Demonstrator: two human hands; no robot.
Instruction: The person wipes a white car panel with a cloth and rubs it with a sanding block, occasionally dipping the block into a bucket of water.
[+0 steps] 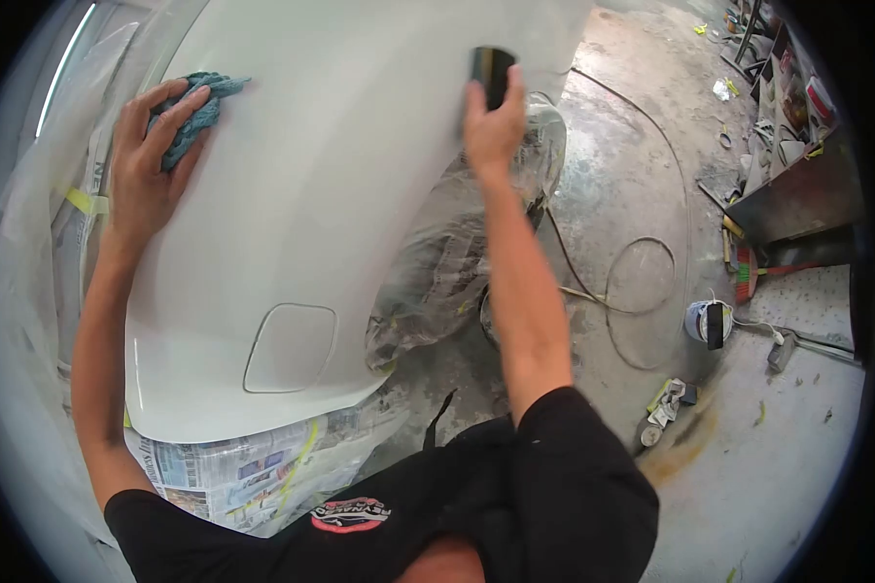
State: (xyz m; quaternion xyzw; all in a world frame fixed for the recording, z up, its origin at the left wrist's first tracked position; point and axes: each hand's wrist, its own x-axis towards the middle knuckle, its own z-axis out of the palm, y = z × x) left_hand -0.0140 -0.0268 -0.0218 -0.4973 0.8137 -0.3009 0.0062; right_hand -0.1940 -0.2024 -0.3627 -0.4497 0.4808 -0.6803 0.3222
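A pale, light-grey car body panel (292,223) with a rounded fuel-flap outline (292,348) fills the middle of the head view. My left hand (156,146) rests at the panel's left edge, its fingers curled over a crumpled blue-green cloth (197,117). Near the panel's right side, my right hand (496,126) grips a black block (494,76) against the surface; the underside of the block is hidden. Clear plastic sheeting (437,262) wraps the wheel area below my right hand.
Newspaper masking (233,466) covers the part under the panel's lower edge. Plastic film (29,291) hangs along the left. A hose (671,253) loops across the concrete floor at right. A white pail (705,321), a broom (746,274) and clutter line the right wall.
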